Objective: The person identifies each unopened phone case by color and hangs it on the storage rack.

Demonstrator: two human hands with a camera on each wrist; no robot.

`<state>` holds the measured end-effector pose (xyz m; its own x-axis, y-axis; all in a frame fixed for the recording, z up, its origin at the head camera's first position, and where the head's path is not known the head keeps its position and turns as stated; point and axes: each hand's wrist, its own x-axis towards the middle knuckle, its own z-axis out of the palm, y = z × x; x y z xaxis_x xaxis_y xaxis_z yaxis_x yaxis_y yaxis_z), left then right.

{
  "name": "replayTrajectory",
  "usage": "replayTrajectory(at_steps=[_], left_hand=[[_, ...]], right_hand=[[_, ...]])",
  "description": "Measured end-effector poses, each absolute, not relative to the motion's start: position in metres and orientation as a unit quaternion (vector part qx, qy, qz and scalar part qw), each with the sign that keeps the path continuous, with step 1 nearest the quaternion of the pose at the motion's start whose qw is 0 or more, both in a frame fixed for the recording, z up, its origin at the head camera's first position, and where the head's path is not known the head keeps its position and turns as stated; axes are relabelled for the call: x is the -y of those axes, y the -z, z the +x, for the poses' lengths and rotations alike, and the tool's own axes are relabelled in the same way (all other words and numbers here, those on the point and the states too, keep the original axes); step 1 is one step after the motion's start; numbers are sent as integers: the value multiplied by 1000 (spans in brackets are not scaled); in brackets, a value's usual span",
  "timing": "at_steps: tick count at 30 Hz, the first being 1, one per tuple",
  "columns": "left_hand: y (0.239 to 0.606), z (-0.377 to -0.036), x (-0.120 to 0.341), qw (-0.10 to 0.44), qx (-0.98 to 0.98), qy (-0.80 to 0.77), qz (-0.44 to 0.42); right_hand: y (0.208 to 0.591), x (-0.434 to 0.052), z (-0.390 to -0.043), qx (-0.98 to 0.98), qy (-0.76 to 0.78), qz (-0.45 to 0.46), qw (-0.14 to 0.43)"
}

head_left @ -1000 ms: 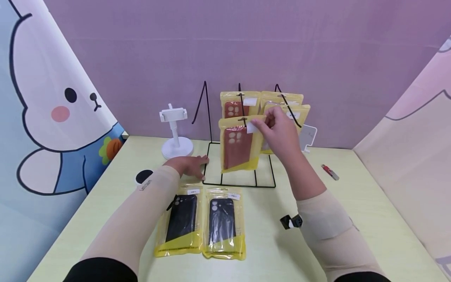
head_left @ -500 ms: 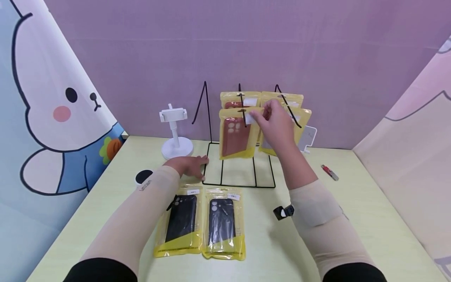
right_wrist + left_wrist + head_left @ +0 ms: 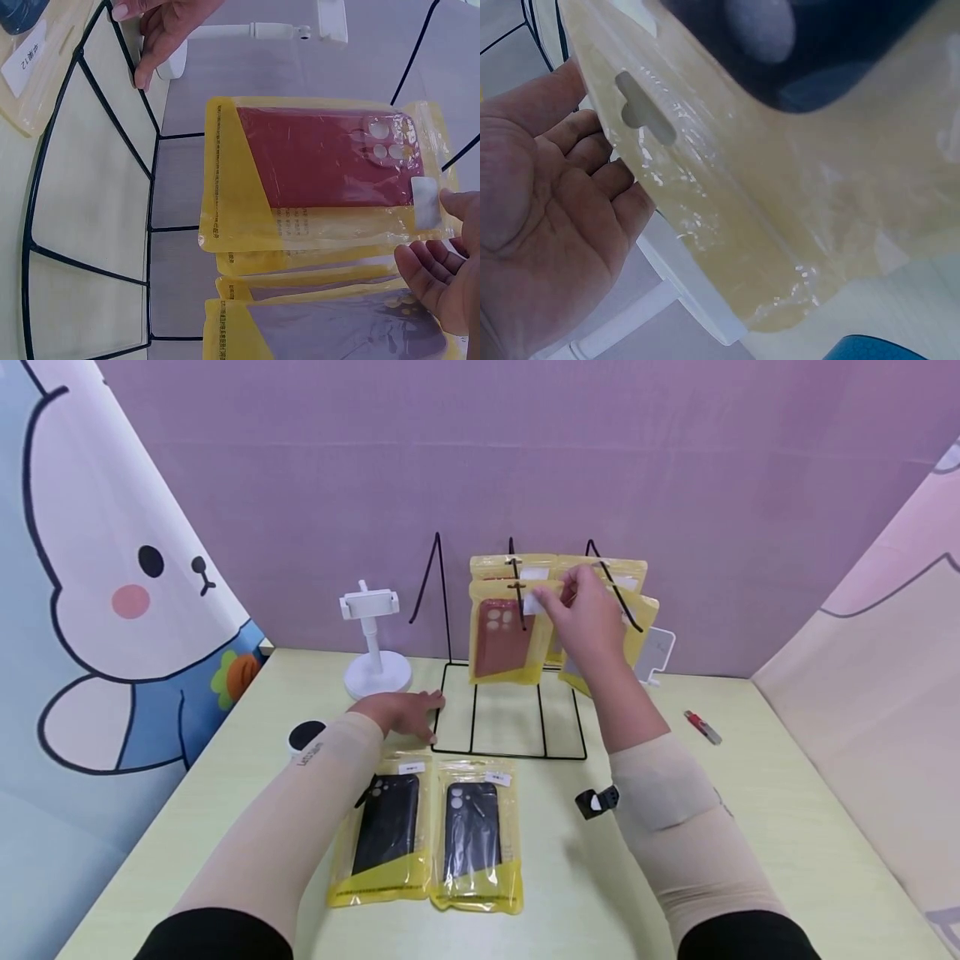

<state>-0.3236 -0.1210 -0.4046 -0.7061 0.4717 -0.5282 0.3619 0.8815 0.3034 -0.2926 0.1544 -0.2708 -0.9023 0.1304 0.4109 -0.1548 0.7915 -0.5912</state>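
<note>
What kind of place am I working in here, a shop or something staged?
Probably a staged tabletop booth copying a phone-accessory shop display. A black wire rack carries hanging yellow packs of phone cases, more packs lie on the pale table, and cartoon-print cloth backdrops enclose it.

A white phone stand (image 3: 372, 643), round black disc (image 3: 305, 736) and small red item (image 3: 702, 726) sit on the table (image 3: 787, 827).

Right hand (image 3: 588, 610) up high, fingers pinched together, while the left hand (image 3: 401, 712) lies flat, fingers relaxed.
</note>
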Motion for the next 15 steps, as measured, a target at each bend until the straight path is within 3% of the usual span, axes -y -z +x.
replayTrajectory(at_steps=[15], left_hand=[[404, -325, 121, 301, -921, -83, 232]], right_hand=[[278, -162, -264, 916, -355, 25, 184]])
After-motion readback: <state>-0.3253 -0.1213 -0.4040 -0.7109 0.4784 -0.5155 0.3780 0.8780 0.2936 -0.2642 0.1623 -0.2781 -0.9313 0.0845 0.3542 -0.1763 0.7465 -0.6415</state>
